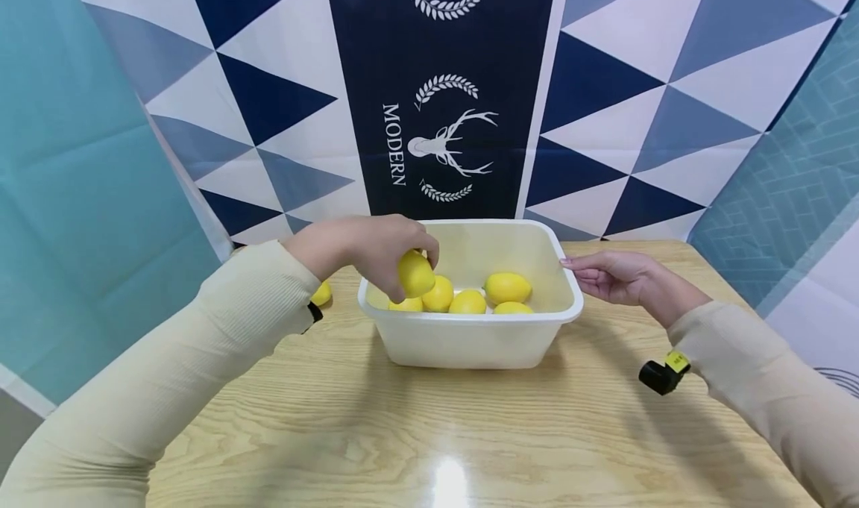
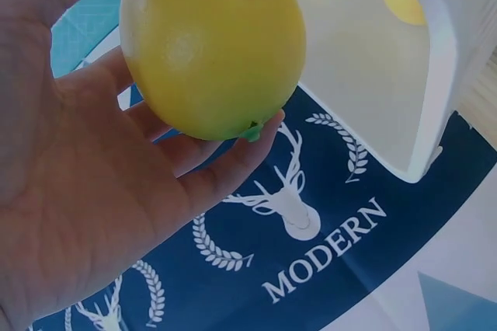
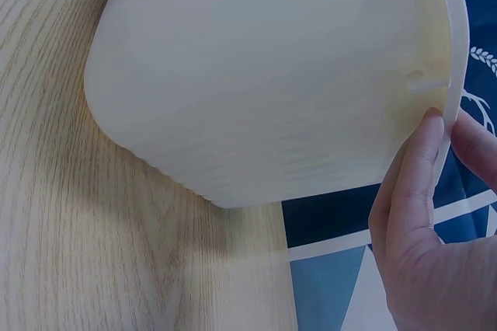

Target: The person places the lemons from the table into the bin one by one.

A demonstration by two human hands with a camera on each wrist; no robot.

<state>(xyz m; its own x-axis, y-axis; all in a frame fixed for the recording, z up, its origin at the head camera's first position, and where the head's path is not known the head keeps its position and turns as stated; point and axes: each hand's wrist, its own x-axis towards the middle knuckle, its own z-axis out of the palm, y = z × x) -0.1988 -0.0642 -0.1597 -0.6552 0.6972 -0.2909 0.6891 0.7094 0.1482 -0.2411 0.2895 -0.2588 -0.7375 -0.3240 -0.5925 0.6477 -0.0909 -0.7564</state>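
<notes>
My left hand (image 1: 385, 251) grips a yellow lemon (image 1: 416, 273) over the left end of a white plastic tub (image 1: 463, 340). The left wrist view shows that lemon (image 2: 213, 47) large, its green stem end down by my fingertips. Several other lemons (image 1: 508, 288) lie on the tub's floor, partly hidden by its front wall. At the tub's right end, my right hand (image 1: 614, 277) pinches the rim. In the right wrist view the thumb and fingers of that hand (image 3: 435, 214) hold the rim (image 3: 458, 43) from both sides.
One more yellow lemon (image 1: 322, 294) sits on the wooden table (image 1: 403, 433) left of the tub, mostly behind my left wrist. A patterned cloth (image 1: 282, 105) hangs right behind the tub. Teal panels (image 1: 87, 180) stand at the left side.
</notes>
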